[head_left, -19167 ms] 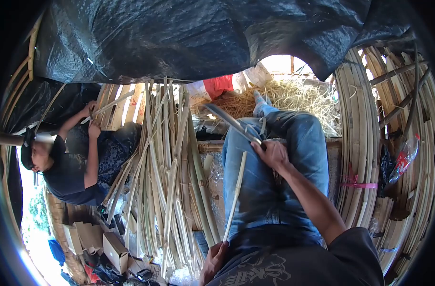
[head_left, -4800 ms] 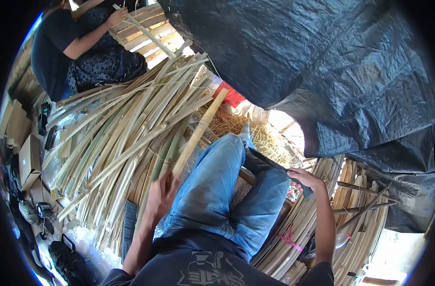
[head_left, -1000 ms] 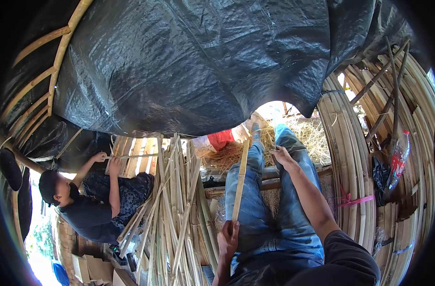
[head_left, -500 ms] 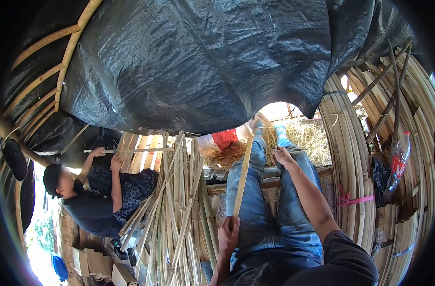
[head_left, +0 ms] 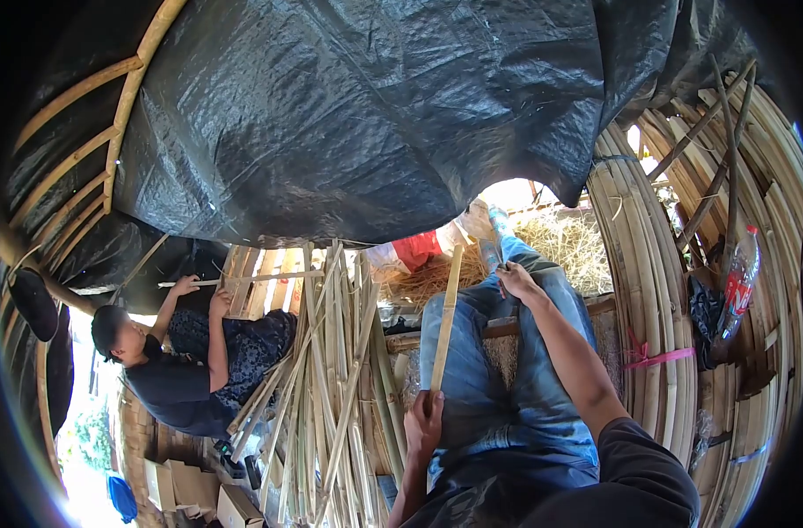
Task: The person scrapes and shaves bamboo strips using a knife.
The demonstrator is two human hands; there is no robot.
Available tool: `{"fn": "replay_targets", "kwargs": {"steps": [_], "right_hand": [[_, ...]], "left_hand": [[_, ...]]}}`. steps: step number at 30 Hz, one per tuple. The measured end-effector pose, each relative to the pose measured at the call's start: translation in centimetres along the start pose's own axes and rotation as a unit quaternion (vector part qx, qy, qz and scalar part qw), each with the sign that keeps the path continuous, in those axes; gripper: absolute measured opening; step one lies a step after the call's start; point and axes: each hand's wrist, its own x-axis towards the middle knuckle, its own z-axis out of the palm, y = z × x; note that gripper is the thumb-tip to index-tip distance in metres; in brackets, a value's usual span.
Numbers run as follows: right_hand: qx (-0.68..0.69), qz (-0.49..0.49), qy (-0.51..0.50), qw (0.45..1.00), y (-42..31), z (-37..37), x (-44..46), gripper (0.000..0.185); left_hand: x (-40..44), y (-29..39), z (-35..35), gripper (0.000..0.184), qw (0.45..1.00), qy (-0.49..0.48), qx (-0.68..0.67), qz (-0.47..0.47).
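Observation:
A long flat bamboo strip (head_left: 445, 317) rises from my left hand (head_left: 423, 421), whose fingers are wrapped round its lower end. The strip lies over my left thigh, its far tip pointing away from me toward the straw. My right hand (head_left: 517, 283) is closed above my right knee, to the right of the strip's far part and apart from it. Something small, dark and reddish shows at its fingers, too small to name. My legs in blue jeans (head_left: 542, 387) stretch forward under both hands.
Many loose bamboo strips (head_left: 331, 378) lie to my left. Beyond them a seated co-worker (head_left: 177, 378) holds a long strip. Bundled bamboo (head_left: 643, 290) with a pink tie and a plastic bottle (head_left: 741, 286) are on my right. Black sheeting (head_left: 375, 114) hangs ahead; straw (head_left: 560, 251) lies beneath.
My right hand has shifted slightly left and up. My feet and lower legs have moved, the knees now spread differently. The bamboo strip stays in my left hand, in nearly the same position.

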Motion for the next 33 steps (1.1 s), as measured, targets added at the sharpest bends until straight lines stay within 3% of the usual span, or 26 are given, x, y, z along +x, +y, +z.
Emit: {"fn": "replay_targets", "kwargs": {"steps": [8, 10, 12, 14, 15, 16, 18, 22, 27, 29, 33], "right_hand": [[0.025, 0.008, -0.008, 1.0, 3.3, -0.1, 3.0, 0.034], [0.008, -0.082, 0.076, 0.994, 2.2, 0.5, 2.7, 0.033], [0.08, -0.021, 0.026, 0.996, 3.4, -0.2, 3.1, 0.03], [0.275, -0.101, 0.004, 0.956, 7.1, -0.2, 6.5, 0.027], [0.118, -0.07, 0.061, 0.989, 3.2, -0.4, 3.3, 0.024], [0.118, -0.069, 0.063, 0.989, 2.8, -0.5, 3.1, 0.024], [0.202, -0.058, 0.054, 0.976, 2.5, -0.8, 3.1, 0.023], [0.24, -0.054, 0.072, 0.967, 0.8, -0.8, 2.0, 0.018], [0.206, -0.072, 0.065, 0.974, -1.2, -1.3, -0.3, 0.019], [0.301, -0.038, 0.094, 0.948, -1.2, -1.3, -0.4, 0.02], [0.359, -0.01, 0.069, 0.931, -3.5, -2.5, -2.8, 0.027]], "left_hand": [[-0.4, 0.4, -0.4, 0.032, 1.0, 0.015, 0.006, 0.016], [-0.3, -0.1, -0.3, 0.031, 1.0, 0.015, -0.008, 0.015], [-0.3, -0.8, -0.2, 0.033, 0.999, 0.021, -0.005, 0.029], [-0.3, -0.9, -0.2, 0.035, 0.999, 0.027, -0.003, 0.046], [-0.3, -1.0, -0.1, 0.035, 0.999, 0.029, 0.012, 0.043], [-0.3, -1.0, -0.1, 0.035, 0.998, 0.03, 0.027, 0.038], [-0.2, -1.4, -0.1, 0.034, 0.998, 0.03, 0.009, 0.048], [-0.1, -1.6, -0.4, 0.034, 0.998, 0.028, -0.018, 0.046], [-0.4, -0.1, -0.4, 0.033, 0.998, 0.038, 0.025, 0.038], [-0.4, 0.0, -0.2, 0.031, 0.998, 0.044, 0.01, 0.04], [0.4, -0.6, 0.3, 0.033, 0.998, 0.037, 0.013, 0.057]]}}
